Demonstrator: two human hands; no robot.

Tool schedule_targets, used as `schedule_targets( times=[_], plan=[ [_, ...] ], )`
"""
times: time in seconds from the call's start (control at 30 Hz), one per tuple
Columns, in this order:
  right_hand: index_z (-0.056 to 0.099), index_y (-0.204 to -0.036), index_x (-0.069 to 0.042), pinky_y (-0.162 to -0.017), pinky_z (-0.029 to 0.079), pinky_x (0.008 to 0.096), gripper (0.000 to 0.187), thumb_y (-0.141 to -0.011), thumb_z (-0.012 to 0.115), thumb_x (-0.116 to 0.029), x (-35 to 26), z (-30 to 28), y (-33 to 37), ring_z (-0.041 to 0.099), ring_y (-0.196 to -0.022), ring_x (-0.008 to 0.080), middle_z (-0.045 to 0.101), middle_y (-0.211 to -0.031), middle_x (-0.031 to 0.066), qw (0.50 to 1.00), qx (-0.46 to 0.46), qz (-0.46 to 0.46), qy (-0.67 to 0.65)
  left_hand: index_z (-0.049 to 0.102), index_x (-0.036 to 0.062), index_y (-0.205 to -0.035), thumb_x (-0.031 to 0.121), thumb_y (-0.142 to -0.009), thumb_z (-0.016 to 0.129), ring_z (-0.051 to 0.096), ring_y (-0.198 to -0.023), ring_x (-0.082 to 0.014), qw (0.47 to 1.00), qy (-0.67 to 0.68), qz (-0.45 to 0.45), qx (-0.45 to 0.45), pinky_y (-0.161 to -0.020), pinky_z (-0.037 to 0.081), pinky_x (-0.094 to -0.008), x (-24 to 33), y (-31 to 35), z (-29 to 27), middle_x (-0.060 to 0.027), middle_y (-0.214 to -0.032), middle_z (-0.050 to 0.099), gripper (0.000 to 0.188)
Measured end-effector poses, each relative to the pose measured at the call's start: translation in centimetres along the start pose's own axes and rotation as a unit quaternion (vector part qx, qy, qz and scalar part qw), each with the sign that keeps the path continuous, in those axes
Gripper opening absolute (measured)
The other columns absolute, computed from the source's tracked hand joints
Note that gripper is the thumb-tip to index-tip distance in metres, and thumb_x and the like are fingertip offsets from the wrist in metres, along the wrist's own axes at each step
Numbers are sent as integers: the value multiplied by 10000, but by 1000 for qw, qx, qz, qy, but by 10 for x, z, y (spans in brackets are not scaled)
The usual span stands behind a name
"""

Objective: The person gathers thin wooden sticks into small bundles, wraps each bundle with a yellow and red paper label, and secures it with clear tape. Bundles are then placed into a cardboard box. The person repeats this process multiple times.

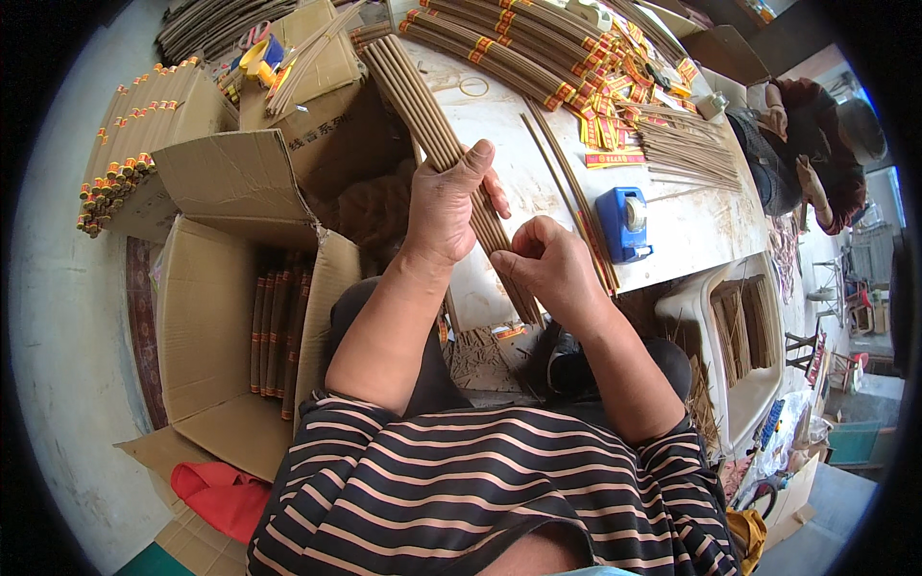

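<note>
A bundle of long brown incense sticks (411, 101) slants across the middle of the view, over the white table's near edge. My left hand (444, 206) is wrapped round the bundle near its middle, thumb across the front. Lower down, my right hand (557, 269) has its fingers curled and its thumb against the sticks' side, closed on them. To the right, a few loose incense sticks (562, 182) lie on the table (490, 120). Beside them stands a blue tape dispenser (624, 226) with a roll of clear tape.
Banded incense bundles (509, 43) and red-yellow paper labels (607, 106) cover the table's far side. At left are an open cardboard box (206, 317) holding bundles and a stack of banded bundles (134, 144). A white bin (691, 317) stands right; another person (807, 144) sits beyond the table.
</note>
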State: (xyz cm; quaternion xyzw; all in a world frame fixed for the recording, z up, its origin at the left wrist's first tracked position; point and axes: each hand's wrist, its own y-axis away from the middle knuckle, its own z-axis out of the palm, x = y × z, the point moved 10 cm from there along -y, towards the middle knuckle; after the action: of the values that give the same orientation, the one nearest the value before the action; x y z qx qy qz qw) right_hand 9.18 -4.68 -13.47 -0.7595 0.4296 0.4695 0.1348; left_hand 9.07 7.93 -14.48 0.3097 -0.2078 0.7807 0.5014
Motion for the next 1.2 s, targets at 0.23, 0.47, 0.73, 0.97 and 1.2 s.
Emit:
schedule_targets(
  times=[0.23,0.47,0.73,0.97,1.2],
  plan=[
    [587,-798,25,-568,420,233,219,-768,702,-159,-1,2,-2,491,-633,73,555,-663,25,1000,-24,-3,5,548,47,-760,256,-799,682,527,-467,-154,1000,3,-22,9,-444,459,-288,-5,0,-2,-48,-553,524,252],
    [594,-789,23,-564,405,236,187,-773,690,-136,2,5,-3,477,-627,72,552,-667,11,993,-96,6,-68,542,63,-749,308,-782,694,533,-468,-168,999,14,-50,15,-456,469,-304,-9,-1,-4,-60,-560,535,290],
    [589,-777,31,-562,402,225,186,-742,705,-109,19,-9,26,470,-622,66,536,-648,1,985,-166,30,-30,536,119,-694,382,-746,706,573,-532,-199,998,48,-14,36,-528,487,-314,25,-14,-27,-71,-603,569,317],
    [571,-777,9,-530,380,205,148,-761,686,-83,73,-48,57,447,-612,52,517,-670,-24,980,-106,136,-104,505,106,-639,298,-795,675,527,-496,-169,986,109,34,121,-507,459,-308,56,-22,-65,-36,-568,546,300],
    [592,-795,14,-619,460,359,200,-752,661,-168,88,-63,-2,586,-642,274,596,-710,159,979,62,68,183,450,140,-572,195,-848,603,396,-409,-73,991,125,-26,31,-388,344,-230,34,-19,-33,38,-502,436,321]
  ],
)
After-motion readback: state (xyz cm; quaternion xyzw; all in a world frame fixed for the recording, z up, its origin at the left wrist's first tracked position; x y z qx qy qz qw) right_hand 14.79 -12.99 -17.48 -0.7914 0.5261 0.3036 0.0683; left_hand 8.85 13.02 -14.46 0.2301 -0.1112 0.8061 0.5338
